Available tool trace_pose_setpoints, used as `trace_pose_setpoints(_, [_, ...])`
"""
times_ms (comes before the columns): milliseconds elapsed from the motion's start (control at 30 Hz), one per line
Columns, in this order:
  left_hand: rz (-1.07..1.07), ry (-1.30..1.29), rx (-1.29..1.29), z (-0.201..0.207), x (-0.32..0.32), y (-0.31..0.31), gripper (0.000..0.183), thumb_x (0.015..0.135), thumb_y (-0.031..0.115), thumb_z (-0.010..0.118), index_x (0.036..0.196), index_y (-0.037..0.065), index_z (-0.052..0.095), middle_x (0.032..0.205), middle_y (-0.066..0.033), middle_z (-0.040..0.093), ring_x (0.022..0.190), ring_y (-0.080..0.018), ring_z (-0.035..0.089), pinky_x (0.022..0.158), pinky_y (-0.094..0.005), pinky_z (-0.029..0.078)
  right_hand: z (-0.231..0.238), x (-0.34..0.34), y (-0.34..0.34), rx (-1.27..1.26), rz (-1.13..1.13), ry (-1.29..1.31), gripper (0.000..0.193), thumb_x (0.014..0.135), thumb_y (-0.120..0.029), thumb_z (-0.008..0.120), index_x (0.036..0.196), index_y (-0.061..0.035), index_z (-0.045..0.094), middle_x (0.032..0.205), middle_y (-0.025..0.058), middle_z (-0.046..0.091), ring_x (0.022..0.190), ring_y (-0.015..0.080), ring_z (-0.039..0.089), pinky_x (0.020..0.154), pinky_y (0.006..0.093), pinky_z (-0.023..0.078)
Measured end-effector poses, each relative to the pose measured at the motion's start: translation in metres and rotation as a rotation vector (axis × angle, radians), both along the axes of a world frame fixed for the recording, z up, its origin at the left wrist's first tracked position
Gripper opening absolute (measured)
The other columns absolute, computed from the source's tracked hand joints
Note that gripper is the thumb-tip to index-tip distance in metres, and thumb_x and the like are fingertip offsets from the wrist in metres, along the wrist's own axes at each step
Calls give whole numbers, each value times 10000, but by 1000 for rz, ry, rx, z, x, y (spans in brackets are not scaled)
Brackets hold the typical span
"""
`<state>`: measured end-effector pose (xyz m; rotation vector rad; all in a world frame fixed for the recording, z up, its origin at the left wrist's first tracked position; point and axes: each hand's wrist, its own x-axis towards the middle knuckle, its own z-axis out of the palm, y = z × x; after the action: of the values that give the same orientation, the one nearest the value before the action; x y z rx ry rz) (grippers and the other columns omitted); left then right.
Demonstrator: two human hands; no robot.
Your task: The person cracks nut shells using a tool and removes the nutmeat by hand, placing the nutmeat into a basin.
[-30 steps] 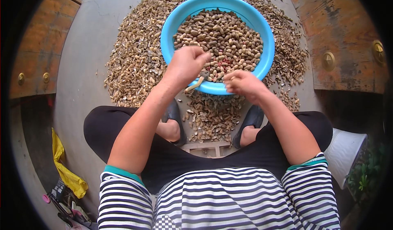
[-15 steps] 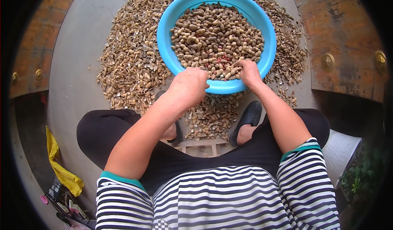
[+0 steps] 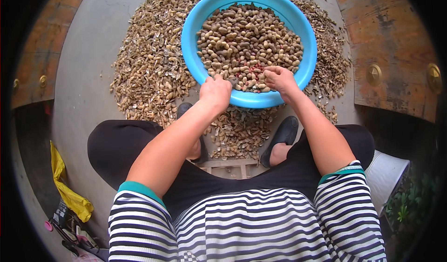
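A blue plastic basin (image 3: 309, 47) holds a heap of unshelled peanuts (image 3: 242, 34), with several red peanut kernels (image 3: 249, 69) among them near the front. My left hand (image 3: 216, 93) is at the basin's near left rim, its fingers curled together over the edge of the heap; whatever they grip is hidden under the hand. Over the front right part of the peanuts is my right hand (image 3: 281, 81), thumb and fingers drawn into a pinch. Anything between those fingertips is too small to make out.
A wide spread of broken peanut shells (image 3: 149, 66) surrounds the basin on the grey floor. My feet in dark shoes (image 3: 285, 134) flank the near shells, by a wooden frame (image 3: 233, 164). Wooden panels (image 3: 396, 43) stand at both sides. A white bucket (image 3: 386, 176) is at right, yellow cloth (image 3: 70, 192) at left.
My left hand has turned and moved slightly down and left along the rim. My right hand has shifted a little left, its fingers now pinched just above the peanuts.
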<state>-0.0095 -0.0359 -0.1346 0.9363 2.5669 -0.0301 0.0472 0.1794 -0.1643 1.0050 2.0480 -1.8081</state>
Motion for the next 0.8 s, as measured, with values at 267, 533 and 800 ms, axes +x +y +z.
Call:
trace_pose_setpoints(267, [639,-898,972,102,-21,-12,246,788,226,695,918,28,628,695,36,532,593,-57,452,526,-226,366,97,13,-4,-804,-386,242,184,896,-76,576,1044,33,559,991,88,592,883,152,592,776,257,544])
trace_pose_setpoints(533, [585,-1128,1162,148,13,3,191,777,126,675,883,33,546,737,-43,571,662,-115,544,625,-249,438,143,24,-3,-976,-464,357,209,908,-105,568,1073,22,551,1025,116,593,894,162,595,767,256,557])
trace_pose_setpoints(800, [345,-671,923,124,21,5,491,759,-20,578,1239,78,557,1063,-32,568,945,-114,548,830,-260,429,147,26,1,-1022,-494,354,189,921,-149,551,1054,-20,587,992,89,624,871,147,597,734,249,548])
